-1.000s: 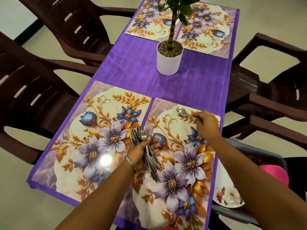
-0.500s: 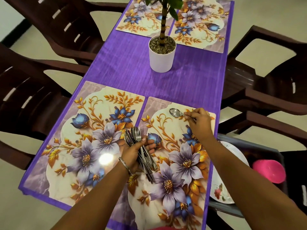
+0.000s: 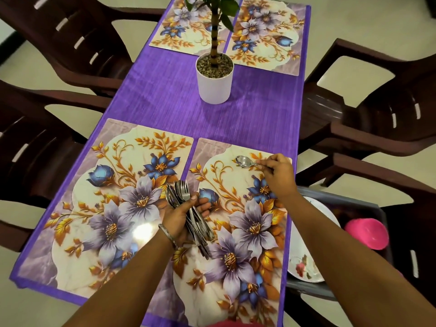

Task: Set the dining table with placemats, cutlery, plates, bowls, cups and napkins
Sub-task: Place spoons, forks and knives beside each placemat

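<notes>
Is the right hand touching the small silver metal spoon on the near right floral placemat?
Touching. The head view shows the right hand pinching the silver spoon by its handle, bowl lying on the floral placemat.

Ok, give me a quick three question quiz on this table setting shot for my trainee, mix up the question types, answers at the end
1. True or false: the right hand holds a single spoon over the near right placemat.
2. What does the left hand hold? A) a stack of napkins B) a bundle of cutlery C) a cup
3. Fill in: the white pot with the plant stands on the ______ tablecloth.

Key: 1 true; 2 B; 3 purple.
</notes>
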The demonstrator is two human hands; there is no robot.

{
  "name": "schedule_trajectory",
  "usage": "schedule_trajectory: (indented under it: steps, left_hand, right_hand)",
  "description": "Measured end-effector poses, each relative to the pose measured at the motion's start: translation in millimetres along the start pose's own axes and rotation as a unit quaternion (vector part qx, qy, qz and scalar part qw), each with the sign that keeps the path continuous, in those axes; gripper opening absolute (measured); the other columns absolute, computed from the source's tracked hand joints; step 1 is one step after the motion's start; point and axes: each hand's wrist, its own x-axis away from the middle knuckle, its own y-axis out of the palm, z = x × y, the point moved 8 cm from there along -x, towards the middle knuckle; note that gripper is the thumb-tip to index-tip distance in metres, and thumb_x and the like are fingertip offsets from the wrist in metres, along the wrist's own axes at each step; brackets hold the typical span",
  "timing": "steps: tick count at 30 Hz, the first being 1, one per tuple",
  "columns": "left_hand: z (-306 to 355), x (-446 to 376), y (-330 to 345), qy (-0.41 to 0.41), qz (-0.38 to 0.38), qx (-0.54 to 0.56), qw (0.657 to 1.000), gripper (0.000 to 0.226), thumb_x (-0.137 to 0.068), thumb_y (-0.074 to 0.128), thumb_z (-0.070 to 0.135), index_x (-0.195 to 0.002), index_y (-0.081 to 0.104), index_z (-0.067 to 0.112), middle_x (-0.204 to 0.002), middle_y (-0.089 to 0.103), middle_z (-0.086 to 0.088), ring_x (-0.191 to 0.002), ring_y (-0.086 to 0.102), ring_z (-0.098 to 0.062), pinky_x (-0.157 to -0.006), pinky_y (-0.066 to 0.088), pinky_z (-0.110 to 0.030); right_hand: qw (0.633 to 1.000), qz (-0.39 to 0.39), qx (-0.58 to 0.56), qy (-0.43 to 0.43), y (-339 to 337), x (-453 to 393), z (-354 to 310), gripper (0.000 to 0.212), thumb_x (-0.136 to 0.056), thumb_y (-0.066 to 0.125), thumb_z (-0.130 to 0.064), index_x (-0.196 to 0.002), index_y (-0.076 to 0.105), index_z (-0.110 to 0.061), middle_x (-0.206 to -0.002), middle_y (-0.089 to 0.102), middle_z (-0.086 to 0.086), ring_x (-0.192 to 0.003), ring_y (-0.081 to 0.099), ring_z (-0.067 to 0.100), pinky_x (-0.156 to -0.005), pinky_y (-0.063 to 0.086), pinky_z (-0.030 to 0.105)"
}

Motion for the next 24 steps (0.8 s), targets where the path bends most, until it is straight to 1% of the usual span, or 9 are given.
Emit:
schedule_trajectory:
  steps: [7,10,12,14,16,18,20,21,24]
  left_hand:
    - [-1,-2,2,0.0,0.0,-0.008,1.0,0.032,-0.094,0.052,0.009,-0.119,0.054,-0.01,-0.087,0.073,-0.015,-0.079,0.073,-0.023,-0.067,0.06,-0.033]
    - [-1,0,3,0.003,0.0,-0.016,1.0,0.018,-0.095,0.052,0.01,-0.103,0.061,-0.004,-0.082,0.073,-0.012,-0.076,0.073,-0.021,-0.072,0.06,-0.034]
    - [-1,0,3,-0.004,0.0,-0.015,1.0,0.019,-0.095,0.052,0.012,-0.101,0.061,-0.003,-0.083,0.073,-0.012,-0.076,0.073,-0.02,-0.074,0.059,-0.033]
    - [-2,1,4,-0.023,-0.002,-0.016,1.0,0.022,-0.096,0.051,0.014,-0.098,0.063,-0.004,-0.084,0.072,-0.012,-0.076,0.072,-0.018,-0.073,0.058,-0.031]
    - [-4,3,4,-0.036,-0.01,-0.008,0.999,0.026,-0.096,0.048,0.012,-0.086,0.069,0.0,-0.079,0.072,-0.011,-0.072,0.071,-0.017,-0.068,0.058,-0.028]
    - [-5,6,8,-0.047,-0.033,0.013,0.998,0.026,-0.094,0.047,0.006,-0.081,0.07,0.004,-0.073,0.07,-0.01,-0.066,0.068,-0.017,-0.059,0.057,-0.026]
    - [-4,9,11,-0.056,-0.05,0.024,0.997,0.015,-0.085,0.05,0.006,-0.094,0.061,0.002,-0.069,0.064,-0.01,-0.061,0.063,-0.02,-0.058,0.054,-0.029]
    - [-4,9,10,-0.064,-0.052,0.019,0.996,0.02,-0.08,0.051,0.008,-0.095,0.06,0.0,-0.068,0.063,-0.01,-0.06,0.062,-0.022,-0.059,0.055,-0.03]
    - [-6,10,7,-0.089,-0.071,0.025,0.993,0.022,-0.073,0.048,0.009,-0.078,0.067,-0.001,-0.072,0.065,-0.015,-0.063,0.064,-0.027,-0.064,0.056,-0.034]
  right_hand:
    - [1.0,0.015,0.025,0.0,-4,1,1,0.023,-0.091,0.059,-0.006,-0.111,0.069,-0.002,-0.107,0.057,0.012,-0.097,0.052,0.015,-0.072,0.035,-0.005]
    - [0.992,0.02,0.118,-0.041,-6,2,-16,0.029,-0.091,0.06,-0.008,-0.12,0.066,-0.008,-0.114,0.056,0.01,-0.111,0.049,0.028,-0.088,0.041,0.02]
    - [0.981,0.056,0.149,-0.109,-6,12,-49,0.038,-0.088,0.063,-0.007,-0.126,0.061,-0.009,-0.118,0.055,0.012,-0.113,0.047,0.029,-0.092,0.042,0.033]
    - [0.983,0.046,0.09,-0.155,5,32,-86,0.033,-0.085,0.064,-0.007,-0.118,0.063,-0.007,-0.113,0.056,0.012,-0.104,0.053,0.025,-0.086,0.044,0.031]
    - [0.986,-0.031,0.024,-0.165,33,57,-110,0.021,-0.084,0.063,-0.005,-0.104,0.067,-0.007,-0.103,0.06,0.009,-0.087,0.059,0.019,-0.078,0.048,0.028]
    - [0.989,-0.099,-0.038,-0.107,59,77,-119,0.014,-0.085,0.061,-0.003,-0.096,0.068,-0.007,-0.088,0.066,0.006,-0.071,0.063,0.013,-0.069,0.052,0.026]
    - [0.976,-0.163,-0.143,0.021,79,89,-115,0.009,-0.088,0.061,-0.002,-0.096,0.065,-0.004,-0.076,0.065,0.005,-0.052,0.061,0.004,-0.053,0.052,0.019]
    - [0.963,-0.186,-0.181,0.07,87,92,-115,0.007,-0.089,0.061,-0.004,-0.096,0.064,-0.004,-0.073,0.064,0.006,-0.044,0.059,0.003,-0.046,0.05,0.019]
    - [0.948,-0.2,-0.209,0.135,97,88,-114,0.005,-0.091,0.061,-0.007,-0.095,0.061,-0.009,-0.07,0.064,0.005,-0.043,0.056,0.014,-0.041,0.05,0.024]
